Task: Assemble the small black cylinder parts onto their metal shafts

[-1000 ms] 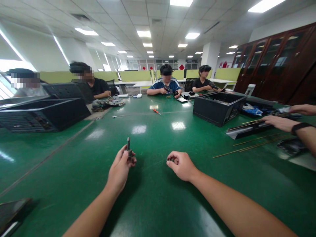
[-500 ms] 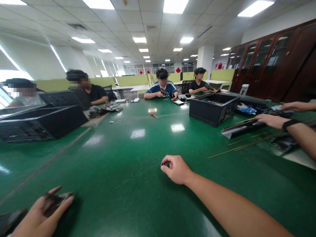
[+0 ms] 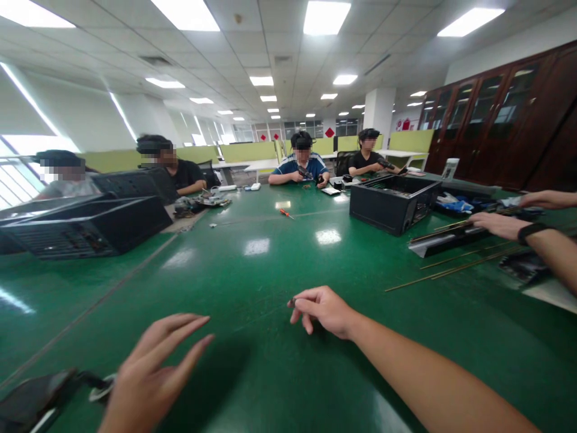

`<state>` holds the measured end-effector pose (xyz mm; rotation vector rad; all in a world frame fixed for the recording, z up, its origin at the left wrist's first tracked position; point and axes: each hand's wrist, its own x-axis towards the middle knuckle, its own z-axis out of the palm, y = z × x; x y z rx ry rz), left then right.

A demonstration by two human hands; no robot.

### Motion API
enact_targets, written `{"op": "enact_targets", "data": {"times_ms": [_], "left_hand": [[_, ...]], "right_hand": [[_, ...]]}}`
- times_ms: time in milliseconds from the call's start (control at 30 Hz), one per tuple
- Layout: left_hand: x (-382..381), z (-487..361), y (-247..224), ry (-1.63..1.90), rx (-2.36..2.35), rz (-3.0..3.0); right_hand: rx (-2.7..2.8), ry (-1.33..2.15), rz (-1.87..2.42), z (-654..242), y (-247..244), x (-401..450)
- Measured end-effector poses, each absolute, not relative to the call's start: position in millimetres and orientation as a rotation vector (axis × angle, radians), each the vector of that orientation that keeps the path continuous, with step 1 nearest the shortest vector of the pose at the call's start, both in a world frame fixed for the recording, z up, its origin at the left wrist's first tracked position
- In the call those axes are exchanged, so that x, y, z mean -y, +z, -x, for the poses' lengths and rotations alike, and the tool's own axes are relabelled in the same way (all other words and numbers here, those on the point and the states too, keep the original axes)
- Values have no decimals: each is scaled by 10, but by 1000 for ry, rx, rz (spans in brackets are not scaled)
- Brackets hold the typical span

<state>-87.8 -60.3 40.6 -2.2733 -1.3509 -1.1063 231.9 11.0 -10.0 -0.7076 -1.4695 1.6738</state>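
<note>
My left hand (image 3: pixel 155 367) is raised over the green table (image 3: pixel 270 373) at the lower left, fingers apart and nothing between them. Behind its wrist, at the left edge, lies a dark object with a metal ring (image 3: pixel 101 388), partly hidden by the hand. Near the middle, my right hand (image 3: pixel 322 310) pinches a small dark piece (image 3: pixel 292 302) between thumb and forefinger. Its other fingers curl below, close to the table top. The piece is too small to make out.
Black computer cases (image 3: pixel 396 207) stand at the right and left (image 3: pixel 94 231). A red screwdriver (image 3: pixel 285 213) lies mid-table. Thin brass rods (image 3: pixel 419 281) lie at the right, near another person's hands (image 3: pixel 500 225). Several people sit around the table.
My left hand has moved right and opened, and the dark object it held now lies behind it. My right hand's lower fingers have loosened while its pinch stays. The view has shifted slightly.
</note>
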Motion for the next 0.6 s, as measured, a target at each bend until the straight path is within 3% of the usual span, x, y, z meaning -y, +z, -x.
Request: {"op": "enact_targets", "data": {"times_ms": [133,300,467,600], "left_hand": [[431,-25,343,-1148,1187,2686],[376,-607,216,-1612,1352,2827],[476,-589,300,-1795,1560,2648],[521,-1,481,-1597,1700,2386]], "right_hand": [[1465,1927,544,-2310,-126,-48],[1437,1945,516,-2342,-151,-62],[1426,1932,600,-2363,-103,-72],[1432,1956,564,-2363,-105,-69]]}}
